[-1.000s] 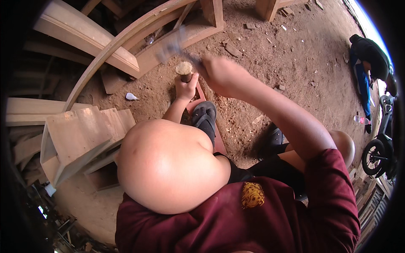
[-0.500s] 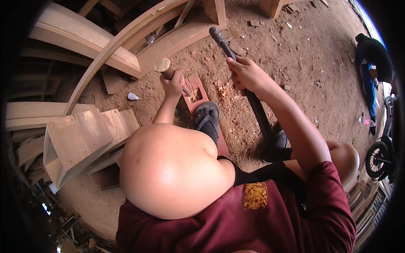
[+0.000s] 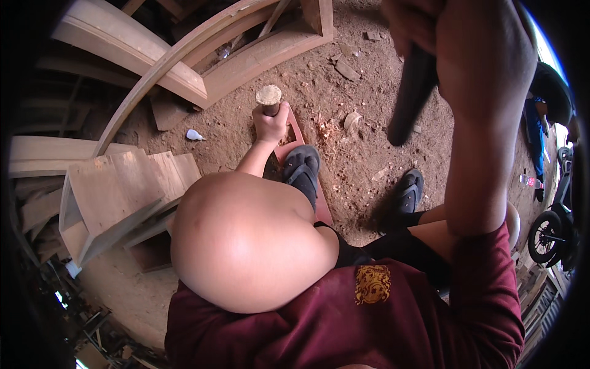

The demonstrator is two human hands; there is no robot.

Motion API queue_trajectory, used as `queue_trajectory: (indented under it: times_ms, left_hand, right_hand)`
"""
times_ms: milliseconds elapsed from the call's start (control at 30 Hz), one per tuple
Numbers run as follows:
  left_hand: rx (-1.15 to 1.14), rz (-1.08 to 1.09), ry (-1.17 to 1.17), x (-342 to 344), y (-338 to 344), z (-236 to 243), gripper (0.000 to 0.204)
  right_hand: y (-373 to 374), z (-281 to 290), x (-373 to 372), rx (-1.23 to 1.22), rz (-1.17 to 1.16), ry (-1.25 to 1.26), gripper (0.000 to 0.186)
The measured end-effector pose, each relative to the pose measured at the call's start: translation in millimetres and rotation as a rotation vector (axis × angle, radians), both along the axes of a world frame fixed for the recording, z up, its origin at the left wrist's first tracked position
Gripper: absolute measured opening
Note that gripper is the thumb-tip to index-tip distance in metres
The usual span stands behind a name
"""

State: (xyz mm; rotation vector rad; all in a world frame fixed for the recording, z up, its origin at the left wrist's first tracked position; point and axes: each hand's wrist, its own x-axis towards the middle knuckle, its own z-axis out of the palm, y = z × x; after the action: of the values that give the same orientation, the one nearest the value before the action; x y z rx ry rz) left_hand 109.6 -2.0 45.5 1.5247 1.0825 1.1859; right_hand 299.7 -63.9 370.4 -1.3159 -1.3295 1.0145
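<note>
My left hand [image 3: 270, 128] is wrapped round the wooden handle of a chisel [image 3: 268, 96], whose pale, battered butt end faces up. The chisel's blade is hidden behind the hand. Under it lies a reddish wooden board [image 3: 295, 130] with a cut recess, partly covered by the hand. My left foot in a dark flip-flop [image 3: 301, 166] presses on the board. High at the upper right, close to the camera, my right hand [image 3: 418, 24] grips a dark bar [image 3: 413, 101], its lower end pointing down toward the ground. The bar's upper part is out of view.
Wood shavings [image 3: 326, 130] litter the dirt floor beside the board. A curved wooden frame [image 3: 264, 61] stands at the upper left, with stacked wooden pieces [image 3: 120, 190] below it. A small white bottle [image 3: 194, 134] lies nearby. Another person [image 3: 541, 117] and a motorbike [image 3: 550, 237] are far right.
My right hand has swung the bar up and toward the camera, from above the floor. My left hand and the chisel have shifted right, and the chisel stands more upright.
</note>
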Motion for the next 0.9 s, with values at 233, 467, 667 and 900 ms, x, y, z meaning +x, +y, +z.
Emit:
queue_trajectory:
  times_ms: [233, 467, 667, 900]
  left_hand:
    - [-0.007, 0.032, 0.009, 0, 2, -10, 0.018]
    - [-0.056, 0.035, 0.032, -6, 7, -10, 0.025]
    - [-0.113, 0.004, -0.003, 3, 1, 0, 0.023]
    - [-0.195, 0.080, -0.042, -6, -5, -15, 0.025]
  right_hand:
    - [4, -167, -34, -0.315, 0.300, -0.833, 0.035]
    - [16, -77, -26, -0.047, 0.128, -0.497, 0.039]
    - [28, -78, -35, 0.535, -0.250, -0.293, 0.021]
    - [4, -200, 5, -0.607, 0.306, -0.433, 0.040]
